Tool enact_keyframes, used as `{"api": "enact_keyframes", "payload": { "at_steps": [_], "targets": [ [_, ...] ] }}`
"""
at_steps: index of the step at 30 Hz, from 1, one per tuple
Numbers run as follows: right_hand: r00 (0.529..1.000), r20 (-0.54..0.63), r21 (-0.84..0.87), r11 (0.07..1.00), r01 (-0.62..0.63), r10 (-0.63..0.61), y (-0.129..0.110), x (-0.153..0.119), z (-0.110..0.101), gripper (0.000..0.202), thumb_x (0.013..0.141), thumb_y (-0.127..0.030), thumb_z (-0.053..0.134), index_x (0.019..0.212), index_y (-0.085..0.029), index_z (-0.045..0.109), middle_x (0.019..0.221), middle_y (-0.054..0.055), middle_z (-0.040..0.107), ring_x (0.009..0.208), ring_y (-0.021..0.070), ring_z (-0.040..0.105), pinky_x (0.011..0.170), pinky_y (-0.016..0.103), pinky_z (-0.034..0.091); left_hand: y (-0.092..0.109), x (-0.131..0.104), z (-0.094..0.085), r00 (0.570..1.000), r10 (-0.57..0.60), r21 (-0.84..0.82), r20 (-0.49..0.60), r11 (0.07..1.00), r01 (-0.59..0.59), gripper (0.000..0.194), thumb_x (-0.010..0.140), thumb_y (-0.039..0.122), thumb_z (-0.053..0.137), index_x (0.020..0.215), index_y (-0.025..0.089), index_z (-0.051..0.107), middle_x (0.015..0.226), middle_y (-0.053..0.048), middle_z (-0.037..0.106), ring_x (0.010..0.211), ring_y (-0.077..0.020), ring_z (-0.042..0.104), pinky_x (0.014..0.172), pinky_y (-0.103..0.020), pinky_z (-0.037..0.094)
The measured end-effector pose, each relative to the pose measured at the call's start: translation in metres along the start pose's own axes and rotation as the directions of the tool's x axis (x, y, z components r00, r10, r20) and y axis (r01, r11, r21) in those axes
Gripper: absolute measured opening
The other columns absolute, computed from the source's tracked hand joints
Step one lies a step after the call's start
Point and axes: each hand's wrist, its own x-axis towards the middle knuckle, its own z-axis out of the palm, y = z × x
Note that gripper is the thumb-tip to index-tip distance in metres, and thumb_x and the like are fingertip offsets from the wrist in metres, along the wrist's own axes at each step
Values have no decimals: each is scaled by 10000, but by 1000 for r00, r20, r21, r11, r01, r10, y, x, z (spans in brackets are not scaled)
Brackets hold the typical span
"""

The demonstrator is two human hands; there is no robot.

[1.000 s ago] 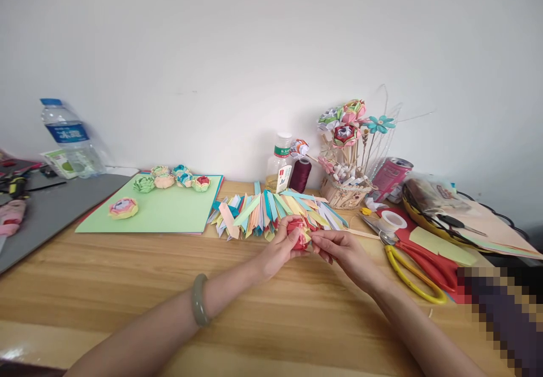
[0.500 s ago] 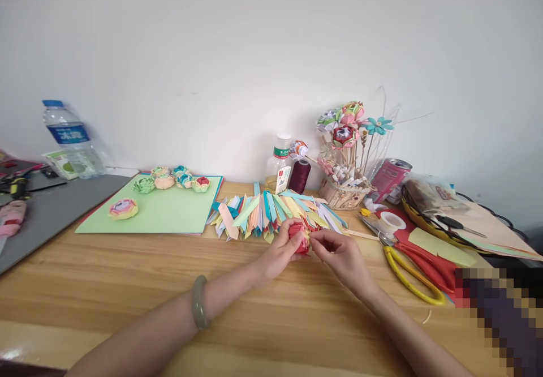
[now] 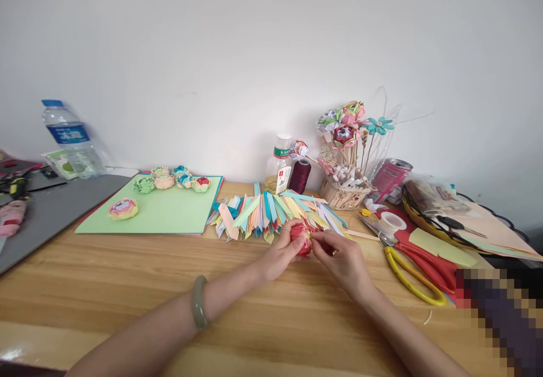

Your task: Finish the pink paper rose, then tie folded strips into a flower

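Note:
A red paper flower (image 3: 302,247) with some pale yellow in its middle is held above the wooden table. My left hand (image 3: 280,257) is closed around its left side, thumb pressed over the petals. From the right, my right hand (image 3: 343,259) pinches at the flower's yellowish part with thumb and forefinger; its other fingers are curled in. What lies exactly between those fingertips is too small to make out. Just behind both hands spreads a heap of folded coloured paper strips (image 3: 265,213).
Finished paper flowers (image 3: 123,209) lie on green paper (image 3: 169,213) to the left. Yellow-handled scissors (image 3: 407,278), a white tape roll (image 3: 391,222) and a basket of flowers (image 3: 343,193) stand right. A bottle (image 3: 278,167) and thread spool (image 3: 300,176) are behind the strips.
The red flower has turned slightly in my left hand, showing more of its red petals. My right fingertips have shifted a little along its yellowish part.

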Motion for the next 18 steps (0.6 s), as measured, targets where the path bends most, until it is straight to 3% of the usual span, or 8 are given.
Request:
{"api": "enact_keyframes", "payload": {
  "at_steps": [4,7,11,18],
  "targets": [
    [997,-33,55,997,-61,63,1,0,0,231,781,-301,491,782,-161,674,647,55,648,530,136,524,506,254,422,-1,0,-2,1000,-7,-35,21,999,8,554,748,426,553,1239,293,336,1345,-84,302,1121,-213,429,905,-375,395],
    [983,33,226,957,-182,179,1,2,-2,283,772,-355,501,821,-147,686,671,58,641,489,119,486,457,244,406,-1,1,-3,1000,7,-16,-24,1000,-8,554,760,400,549,1259,301,328,1398,-69,224,1172,-224,388,929,-375,387],
    [951,152,420,854,-308,268,-2,4,-6,362,771,-415,495,896,-132,685,501,-7,508,465,105,440,454,229,386,-1,1,-3,998,38,12,-51,999,-37,535,778,388,528,1260,282,322,1369,-77,275,1170,-218,395,940,-381,385],
    [930,187,471,802,-366,315,-6,5,-7,393,737,-463,531,904,-143,684,461,-34,436,462,100,404,475,235,363,-1,1,-4,994,87,34,-67,996,-85,487,782,388,519,1225,280,349,1313,-64,338,1179,-209,389,935,-364,394]
  ]
}}
